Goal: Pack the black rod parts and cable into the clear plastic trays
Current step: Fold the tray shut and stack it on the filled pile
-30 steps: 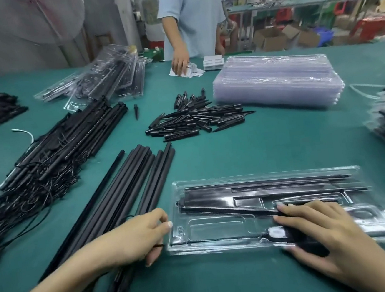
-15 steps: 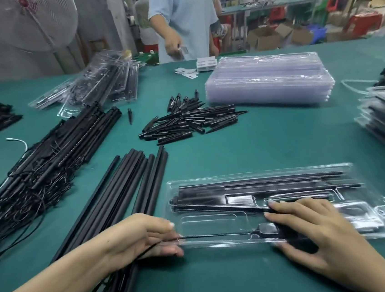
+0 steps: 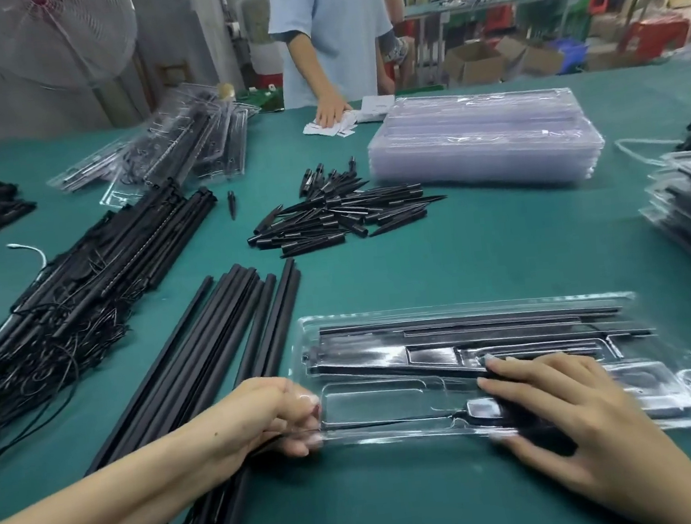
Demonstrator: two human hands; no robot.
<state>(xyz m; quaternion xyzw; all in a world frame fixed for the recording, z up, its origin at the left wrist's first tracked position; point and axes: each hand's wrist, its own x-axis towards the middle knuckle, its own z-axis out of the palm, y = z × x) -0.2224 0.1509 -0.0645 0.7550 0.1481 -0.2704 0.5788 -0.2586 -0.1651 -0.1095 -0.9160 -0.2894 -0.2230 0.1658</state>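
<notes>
While clear plastic tray [image 3: 510, 308] lies flat on green table [image 3: 463, 266] near front edge, black rod parts [image 3: 470, 327] sit in its upper slots; left hand [image 3: 266, 415] pinches thin black cable [image 3: 386, 422] at tray's left end, right hand [image 3: 564, 413] presses flat on dark part; compared with half second ago left hand closer to tray; no readable writing

No lettering can be read anywhere: the small white cards [image 3: 336, 126] under the far person's hand and the cardboard boxes [image 3: 480, 62] behind the table are too blurred to make out.
</notes>
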